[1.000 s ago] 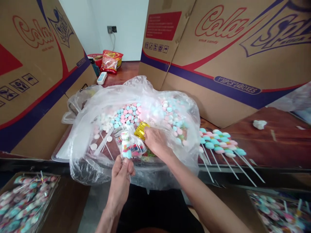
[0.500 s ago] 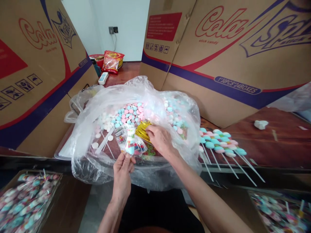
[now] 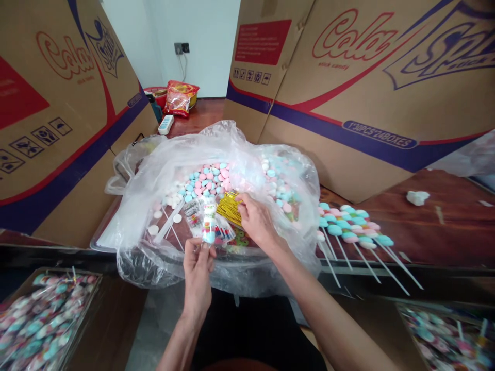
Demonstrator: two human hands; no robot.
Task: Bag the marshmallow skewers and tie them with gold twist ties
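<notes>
My left hand (image 3: pixel 199 257) is closed around the lower end of a marshmallow pop (image 3: pixel 209 221) in a clear printed wrapper, held upright. Its stick is hidden by the fingers. At a bundle of gold twist ties (image 3: pixel 230 208), my right hand (image 3: pixel 257 216) pinches the right end with thumb and forefinger; how many it grips I cannot make out. Flat printed wrappers (image 3: pixel 193 216) lie behind the pop. Pink and blue marshmallows (image 3: pixel 207 178) are heaped farther back, with white ones (image 3: pixel 174 196) to their left. Green gummy rings (image 3: pixel 242 238) lie below the ties.
A crumpled clear plastic bag (image 3: pixel 154 268) surrounds the sweets. Unwrapped marshmallow pops (image 3: pixel 348 226) lie on the table at right. Large cartons (image 3: pixel 301 149) stand behind and at left. Boxes of wrapped pops (image 3: pixel 42 319) sit below the table edge on both sides.
The view has shifted slightly. My left hand and the pop have risen a little, while my right hand stays at the gold twist ties.
</notes>
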